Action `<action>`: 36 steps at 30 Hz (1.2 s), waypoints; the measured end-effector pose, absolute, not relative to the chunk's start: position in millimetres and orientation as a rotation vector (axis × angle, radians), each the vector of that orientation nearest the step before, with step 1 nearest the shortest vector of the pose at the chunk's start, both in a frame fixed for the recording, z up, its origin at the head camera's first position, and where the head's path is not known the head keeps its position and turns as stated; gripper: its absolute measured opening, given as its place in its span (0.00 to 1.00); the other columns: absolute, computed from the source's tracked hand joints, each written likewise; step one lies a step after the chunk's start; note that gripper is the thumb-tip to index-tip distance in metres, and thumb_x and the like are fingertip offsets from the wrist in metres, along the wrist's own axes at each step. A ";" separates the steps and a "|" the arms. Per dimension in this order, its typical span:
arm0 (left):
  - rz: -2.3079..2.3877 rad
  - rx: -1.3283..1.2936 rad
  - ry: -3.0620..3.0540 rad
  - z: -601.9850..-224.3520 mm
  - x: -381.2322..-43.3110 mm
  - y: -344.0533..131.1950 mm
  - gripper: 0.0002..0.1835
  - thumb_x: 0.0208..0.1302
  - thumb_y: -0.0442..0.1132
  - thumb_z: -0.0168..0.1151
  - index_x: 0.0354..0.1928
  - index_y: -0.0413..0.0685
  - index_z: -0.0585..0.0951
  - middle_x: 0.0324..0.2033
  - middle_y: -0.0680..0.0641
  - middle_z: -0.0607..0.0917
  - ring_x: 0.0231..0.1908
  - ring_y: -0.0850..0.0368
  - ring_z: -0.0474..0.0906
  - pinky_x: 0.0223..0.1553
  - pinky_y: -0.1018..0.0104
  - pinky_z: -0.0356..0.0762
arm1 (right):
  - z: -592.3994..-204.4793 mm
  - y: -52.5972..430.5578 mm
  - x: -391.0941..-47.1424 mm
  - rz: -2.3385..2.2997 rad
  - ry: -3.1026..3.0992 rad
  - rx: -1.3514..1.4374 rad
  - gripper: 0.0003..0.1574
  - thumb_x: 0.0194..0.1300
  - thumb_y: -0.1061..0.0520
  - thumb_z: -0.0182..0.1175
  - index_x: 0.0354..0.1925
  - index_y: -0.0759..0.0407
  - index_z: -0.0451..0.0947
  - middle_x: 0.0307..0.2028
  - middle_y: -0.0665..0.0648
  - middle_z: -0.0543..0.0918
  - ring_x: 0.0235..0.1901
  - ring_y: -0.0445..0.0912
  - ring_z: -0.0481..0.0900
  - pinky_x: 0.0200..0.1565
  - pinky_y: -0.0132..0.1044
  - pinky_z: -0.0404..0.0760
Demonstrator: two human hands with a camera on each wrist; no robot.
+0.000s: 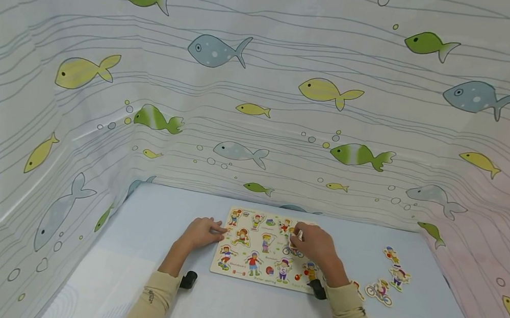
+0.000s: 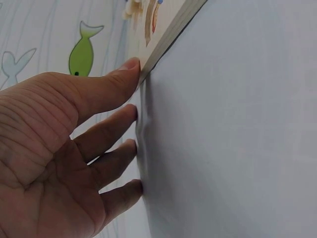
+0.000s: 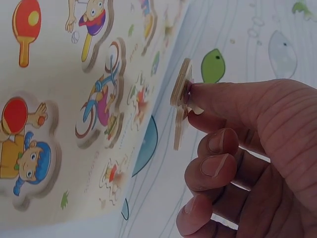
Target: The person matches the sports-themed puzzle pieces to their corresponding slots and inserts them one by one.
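Observation:
A wooden puzzle board (image 1: 237, 255) with printed sports figures lies on the table between the two hands. My left hand (image 1: 203, 233) is at its left edge; in the left wrist view the thumb (image 2: 124, 82) touches the board's edge and the other fingers are spread loosely below it. My right hand (image 1: 316, 241) is over the board's upper right part. Between thumb and index finger it pinches a thin wooden puzzle piece (image 3: 180, 91), seen edge-on, so its picture is mostly hidden. A recess with a cyclist picture (image 3: 101, 96) shows on the board near this piece.
Right of the board lie loose puzzle pieces: a cyclist piece (image 1: 379, 292), a piece with a purple-capped figure (image 1: 399, 278) and a smaller figure piece (image 1: 391, 254). Another piece (image 1: 356, 288) is partly covered by the right sleeve. A fish-patterned sheet (image 1: 276, 130) rises behind the table.

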State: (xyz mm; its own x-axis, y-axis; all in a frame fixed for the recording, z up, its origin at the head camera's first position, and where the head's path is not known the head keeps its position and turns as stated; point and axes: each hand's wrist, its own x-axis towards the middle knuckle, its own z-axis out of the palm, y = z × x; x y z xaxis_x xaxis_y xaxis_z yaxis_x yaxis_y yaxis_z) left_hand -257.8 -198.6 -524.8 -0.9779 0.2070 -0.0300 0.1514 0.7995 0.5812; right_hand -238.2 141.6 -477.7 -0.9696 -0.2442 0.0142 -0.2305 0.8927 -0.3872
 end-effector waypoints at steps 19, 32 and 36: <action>0.926 0.314 2.911 -527.4 -259.8 -198.7 0.12 0.58 0.43 0.72 0.45 0.52 0.89 0.56 0.45 0.82 0.66 0.39 0.67 0.69 0.43 0.57 | -485.9 123.5 -237.8 -0.628 3.026 -0.441 0.09 0.65 0.49 0.66 0.39 0.51 0.80 0.21 0.44 0.75 0.18 0.42 0.68 0.19 0.35 0.65; 0.923 0.296 2.907 -527.7 -259.9 -197.9 0.13 0.58 0.44 0.72 0.45 0.53 0.89 0.57 0.46 0.81 0.66 0.39 0.67 0.68 0.43 0.59 | -495.4 112.7 -238.6 -0.651 3.011 -0.508 0.08 0.66 0.49 0.65 0.38 0.51 0.79 0.19 0.44 0.74 0.16 0.41 0.67 0.17 0.34 0.63; 0.926 0.298 2.903 -526.7 -259.3 -197.1 0.12 0.58 0.43 0.72 0.45 0.53 0.89 0.57 0.45 0.81 0.66 0.39 0.67 0.68 0.42 0.59 | -498.6 108.4 -240.2 -0.642 2.997 -0.493 0.08 0.66 0.49 0.65 0.37 0.50 0.78 0.19 0.45 0.73 0.16 0.42 0.68 0.17 0.34 0.65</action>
State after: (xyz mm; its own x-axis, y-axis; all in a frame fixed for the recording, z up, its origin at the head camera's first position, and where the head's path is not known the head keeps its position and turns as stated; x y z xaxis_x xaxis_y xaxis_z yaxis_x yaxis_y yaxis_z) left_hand -259.3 -197.1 -526.7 -0.9779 0.2083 -0.0169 0.1600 0.7983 0.5806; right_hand -240.2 108.4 -498.6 -0.9489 -0.3141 0.0299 -0.2988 0.8642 -0.4048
